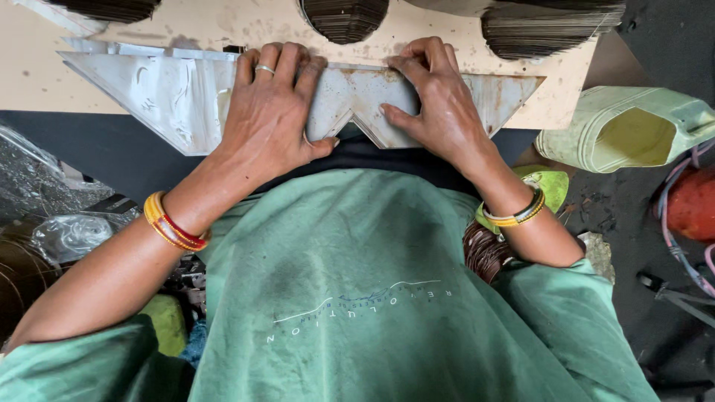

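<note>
Hands flat on work: my left hand (272, 119) presses palm-down on the notched grey metal plate (179, 93), my right hand (439, 104) pinches its near edge. Plate lies on beige board (45, 67); dark stacks (344, 18) behind, green jug (629, 126) right.

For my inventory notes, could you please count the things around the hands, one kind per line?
Notched metal plate under left hand and right hand: 1
Stacks of thin metal sheets: 3
Green plastic can: 1
Ring: 1
Total: 6
</note>
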Motion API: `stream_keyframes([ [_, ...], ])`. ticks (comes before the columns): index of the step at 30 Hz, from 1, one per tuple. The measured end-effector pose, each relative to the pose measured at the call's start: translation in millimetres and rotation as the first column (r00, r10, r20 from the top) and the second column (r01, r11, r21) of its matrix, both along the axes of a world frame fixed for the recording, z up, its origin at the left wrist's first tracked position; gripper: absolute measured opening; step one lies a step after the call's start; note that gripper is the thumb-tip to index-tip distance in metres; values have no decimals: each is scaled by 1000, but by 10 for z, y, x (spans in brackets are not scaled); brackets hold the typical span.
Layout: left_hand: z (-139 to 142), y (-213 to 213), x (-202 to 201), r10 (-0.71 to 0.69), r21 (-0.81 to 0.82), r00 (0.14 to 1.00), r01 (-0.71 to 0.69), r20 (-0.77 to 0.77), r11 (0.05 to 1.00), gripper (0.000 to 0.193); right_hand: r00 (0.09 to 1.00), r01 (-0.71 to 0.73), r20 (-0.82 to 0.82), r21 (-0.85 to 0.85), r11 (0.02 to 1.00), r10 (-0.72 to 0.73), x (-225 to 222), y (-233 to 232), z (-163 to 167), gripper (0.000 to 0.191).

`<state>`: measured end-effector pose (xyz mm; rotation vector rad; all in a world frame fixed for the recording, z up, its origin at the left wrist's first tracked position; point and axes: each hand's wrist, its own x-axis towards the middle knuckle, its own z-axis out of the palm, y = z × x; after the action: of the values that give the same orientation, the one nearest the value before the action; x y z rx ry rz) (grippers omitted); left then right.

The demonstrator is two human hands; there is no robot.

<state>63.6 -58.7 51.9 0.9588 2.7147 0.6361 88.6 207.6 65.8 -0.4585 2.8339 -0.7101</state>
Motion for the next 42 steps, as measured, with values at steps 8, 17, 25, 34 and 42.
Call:
stream_keyframes([
  [8,-3,-59,91,11,37,993,-7,-116,999,126,994,-97,47,49,994,95,96,-83,39,119],
  [17,79,-57,-135,-76,-67,995,72,-58,995,120,998,-52,37,99,994,49,64,-83,41,113],
  [25,-18,-150,-56,-60,23,990,64,-127,998,127,998,-60,-29,48,997,61,87,-112,-15,102],
  [34,-8,-199,-154,-92,71,993,98,-79,993,122,997,-70,-15,-5,998,70,20,-33,-69,81],
  [42,105,-183,-99,-68,168,987,93,-148,981,112,992,-9,-129,-41,999,4,29,-160,82,77],
])
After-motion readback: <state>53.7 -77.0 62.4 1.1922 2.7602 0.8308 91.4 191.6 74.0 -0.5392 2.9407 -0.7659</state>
